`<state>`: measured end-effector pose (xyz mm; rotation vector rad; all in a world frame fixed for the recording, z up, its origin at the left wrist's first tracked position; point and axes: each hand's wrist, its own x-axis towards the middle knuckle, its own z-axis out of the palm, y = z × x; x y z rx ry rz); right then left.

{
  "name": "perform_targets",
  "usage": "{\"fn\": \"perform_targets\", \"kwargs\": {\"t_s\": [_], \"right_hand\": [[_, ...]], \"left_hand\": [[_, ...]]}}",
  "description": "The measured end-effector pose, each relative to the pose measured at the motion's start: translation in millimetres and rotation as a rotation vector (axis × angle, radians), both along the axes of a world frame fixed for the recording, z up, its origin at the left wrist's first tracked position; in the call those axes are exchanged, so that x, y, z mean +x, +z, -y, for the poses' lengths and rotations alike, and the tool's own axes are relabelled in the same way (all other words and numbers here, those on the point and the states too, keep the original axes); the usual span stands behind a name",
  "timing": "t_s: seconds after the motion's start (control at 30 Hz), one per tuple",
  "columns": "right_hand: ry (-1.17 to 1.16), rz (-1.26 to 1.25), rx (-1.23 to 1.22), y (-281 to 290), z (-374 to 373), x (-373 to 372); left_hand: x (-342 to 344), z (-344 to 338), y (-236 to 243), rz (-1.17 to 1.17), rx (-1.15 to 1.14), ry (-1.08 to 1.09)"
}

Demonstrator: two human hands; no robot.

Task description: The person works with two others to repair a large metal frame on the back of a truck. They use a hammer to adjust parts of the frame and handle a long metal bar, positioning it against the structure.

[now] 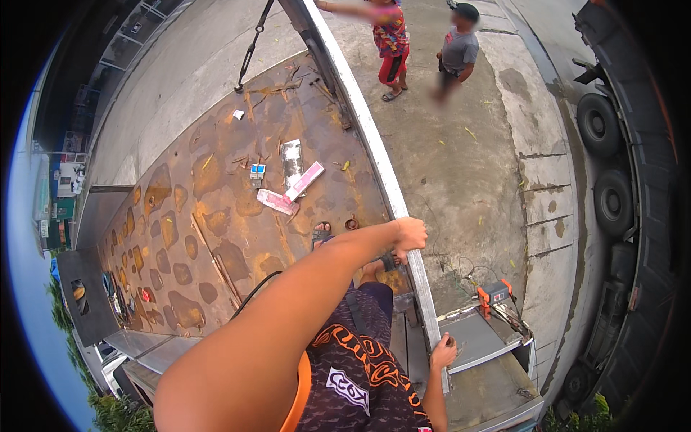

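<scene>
On rail [403,216]: left hand [410,233], right hand [443,354].

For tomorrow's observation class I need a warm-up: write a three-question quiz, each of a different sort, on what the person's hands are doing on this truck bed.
1. True or false: both hands grip the long pale metal side rail.
2. Multiple choice: what lies on the rusty truck bed beyond the hands? A) a coiled hose B) pink and white flat packets C) a spare tyre
3. Fill in: the orange device sits to the person's ____ of the rail.

Key
1. True: the left hand holds it farther along, the right hand nearer the body.
2. B
3. right
</scene>
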<state>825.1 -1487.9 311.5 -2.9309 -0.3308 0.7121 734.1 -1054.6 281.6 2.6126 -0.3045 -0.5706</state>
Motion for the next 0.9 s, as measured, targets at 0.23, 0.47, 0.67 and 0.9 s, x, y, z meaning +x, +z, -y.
{"fn": "perform_targets", "kwargs": {"t_s": [0.23,0.47,0.67,0.9], "right_hand": [[0.124,-0.620,0.305,-39.0,-158.5,42.5],[0.354,-0.508,0.280,-34.8,-423.3,-32.8],[0.252,-0.346,0.111,-9.4,-506.7,-60.2],[0.252,-0.311,0.111,-20.4,-544.6,-63.9]], "left_hand": [[-43.9,34.0,26.5,0.247,-0.124,0.404],[-267.2,-70.8,18.1,-0.110,-0.476,1.065],[-608.3,-142.6,3.0,-0.548,0.023,2.455],[-826.1,-112.8,37.0,-0.007,-0.039,2.779]]}}
